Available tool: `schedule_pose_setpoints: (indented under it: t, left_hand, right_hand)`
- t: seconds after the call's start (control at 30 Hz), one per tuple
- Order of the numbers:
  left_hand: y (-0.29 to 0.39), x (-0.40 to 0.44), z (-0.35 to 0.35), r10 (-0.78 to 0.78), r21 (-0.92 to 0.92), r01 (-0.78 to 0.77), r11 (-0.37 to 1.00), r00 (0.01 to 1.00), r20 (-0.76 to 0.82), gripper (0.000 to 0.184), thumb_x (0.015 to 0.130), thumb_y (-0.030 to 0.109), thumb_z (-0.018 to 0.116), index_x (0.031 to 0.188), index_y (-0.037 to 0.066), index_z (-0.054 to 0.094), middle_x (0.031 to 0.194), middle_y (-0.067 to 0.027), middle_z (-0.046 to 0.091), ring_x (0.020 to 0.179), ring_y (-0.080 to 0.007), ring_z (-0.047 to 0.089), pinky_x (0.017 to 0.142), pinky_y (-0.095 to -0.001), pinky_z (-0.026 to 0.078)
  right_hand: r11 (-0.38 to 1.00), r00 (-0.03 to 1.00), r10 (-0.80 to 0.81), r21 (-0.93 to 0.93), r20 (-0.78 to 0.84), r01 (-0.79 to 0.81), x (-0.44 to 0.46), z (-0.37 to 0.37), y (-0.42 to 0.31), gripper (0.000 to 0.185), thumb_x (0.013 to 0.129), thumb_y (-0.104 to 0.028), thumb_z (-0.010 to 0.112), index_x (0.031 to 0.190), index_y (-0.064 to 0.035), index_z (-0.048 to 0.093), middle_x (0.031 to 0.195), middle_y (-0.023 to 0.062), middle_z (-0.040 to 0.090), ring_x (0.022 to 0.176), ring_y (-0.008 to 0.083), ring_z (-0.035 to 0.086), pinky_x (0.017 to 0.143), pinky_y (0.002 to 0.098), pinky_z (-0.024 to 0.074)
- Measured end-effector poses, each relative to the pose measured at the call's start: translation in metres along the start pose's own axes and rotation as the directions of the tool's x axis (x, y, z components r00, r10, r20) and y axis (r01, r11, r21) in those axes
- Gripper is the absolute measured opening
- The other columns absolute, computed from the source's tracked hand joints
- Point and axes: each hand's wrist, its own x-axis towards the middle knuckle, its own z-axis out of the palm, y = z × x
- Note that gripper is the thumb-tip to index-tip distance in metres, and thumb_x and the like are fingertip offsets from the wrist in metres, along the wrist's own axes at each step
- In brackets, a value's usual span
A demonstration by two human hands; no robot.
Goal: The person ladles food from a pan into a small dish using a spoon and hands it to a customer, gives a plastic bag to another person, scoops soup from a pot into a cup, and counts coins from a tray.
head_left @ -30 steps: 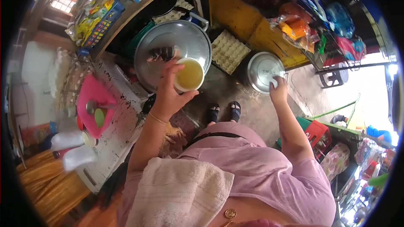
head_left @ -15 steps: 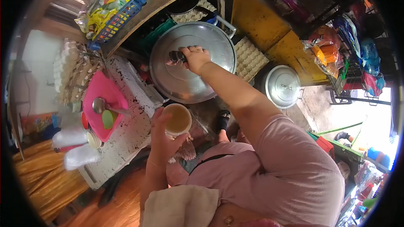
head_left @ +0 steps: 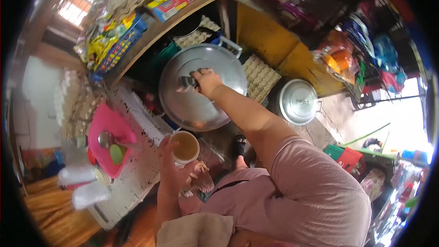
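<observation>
My right hand (head_left: pixel 208 82) is closed on the dark handle (head_left: pixel 187 82) at the middle of a wide metal lid (head_left: pixel 201 110). The lid sits over a large pot with a loop handle (head_left: pixel 231 47) at its far side. My left hand (head_left: pixel 173 167) grips a pale cup (head_left: pixel 185 160) holding a cloudy, brownish liquid. The cup is held upright, nearer to my body than the lid. Just below it is a crumpled cloth (head_left: pixel 200 180); whether my hand touches the cloth, I cannot tell.
A pink basin (head_left: pixel 98 128) with a ladle (head_left: pixel 106 139) and a green cup (head_left: pixel 117 154) stands on the speckled counter (head_left: pixel 137 160) at left. Egg trays (head_left: pixel 259 77) and a smaller lidded pot (head_left: pixel 297 103) are right of the big pot. A blue basket (head_left: pixel 121 45) sits on a shelf.
The view has shifted, so the pot and counter appear lower in the picture. Both hands keep their holds, one on the lid handle and one on the cup.
</observation>
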Motion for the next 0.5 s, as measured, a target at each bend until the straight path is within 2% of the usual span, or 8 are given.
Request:
schedule_pose_setpoints:
  t: [0.07,0.17,0.27,0.3,0.4,0.5]
  left_hand:
    - [0.008,0.008,0.000,0.012,-0.051,-0.008,0.999,0.998,0.063,0.078,0.063,0.011,0.090,0.130,0.011,0.049,0.141,-0.0227,0.047,0.131,-0.0425,0.046,0.109,-0.0500,0.040]
    - [0.040,0.031,-0.003,-0.136,0.080,0.121,0.989,0.963,0.231,0.081,0.062,0.012,0.091,0.131,0.011,0.049,0.142,-0.0225,0.047,0.132,-0.0418,0.045,0.109,-0.0503,0.039]
    - [0.032,0.043,0.023,0.126,0.015,-0.131,0.991,0.972,0.196,0.082,0.060,0.012,0.093,0.130,0.011,0.049,0.142,-0.0227,0.048,0.132,-0.0419,0.046,0.109,-0.0508,0.039]
    - [0.036,0.049,0.029,0.168,-0.014,-0.168,0.986,0.963,0.209,0.082,0.059,0.012,0.093,0.129,0.011,0.050,0.143,-0.0230,0.047,0.132,-0.0420,0.046,0.109,-0.0508,0.039]
    - [0.058,0.070,0.055,0.292,-0.092,-0.277,0.956,0.915,0.278,0.081,0.058,0.012,0.093,0.126,0.010,0.050,0.143,-0.0238,0.047,0.132,-0.0422,0.046,0.110,-0.0507,0.039]
    - [0.093,0.085,0.091,0.356,-0.134,-0.331,0.934,0.854,0.379,0.082,0.057,0.010,0.093,0.126,0.010,0.049,0.143,-0.0250,0.046,0.131,-0.0423,0.047,0.110,-0.0490,0.040]
  right_hand:
    - [0.995,0.997,-0.030,0.098,-0.075,0.037,-0.017,-0.009,0.012,0.057,0.078,-0.022,0.078,0.132,-0.0172,0.058,0.124,0.0113,0.059,0.119,0.0377,0.055,0.097,0.0480,0.0499]
    - [0.990,0.992,0.027,0.140,-0.126,-0.009,-0.065,-0.029,0.041,0.057,0.078,-0.019,0.077,0.132,-0.0143,0.058,0.125,0.0154,0.059,0.118,0.0402,0.054,0.101,0.0476,0.0478]
    - [0.987,0.984,0.120,0.122,-0.130,-0.104,-0.141,-0.055,0.083,0.050,0.081,-0.020,0.075,0.128,-0.0123,0.061,0.122,0.0170,0.059,0.115,0.0411,0.054,0.101,0.0469,0.0466]
    - [0.970,0.966,0.239,0.078,-0.094,-0.232,-0.170,-0.061,0.097,0.047,0.082,-0.021,0.074,0.126,-0.0115,0.061,0.118,0.0173,0.059,0.114,0.0403,0.055,0.100,0.0468,0.0469]
    - [0.899,0.895,0.430,-0.036,-0.119,-0.437,-0.272,-0.082,0.147,0.043,0.083,-0.023,0.074,0.121,-0.0076,0.061,0.116,0.0169,0.059,0.113,0.0392,0.056,0.099,0.0472,0.0479]
    - [0.694,0.678,0.716,0.072,-0.163,-0.716,-0.389,-0.114,0.178,0.038,0.081,-0.019,0.075,0.116,-0.0094,0.063,0.115,0.0186,0.062,0.114,0.0397,0.058,0.098,0.0483,0.0481]
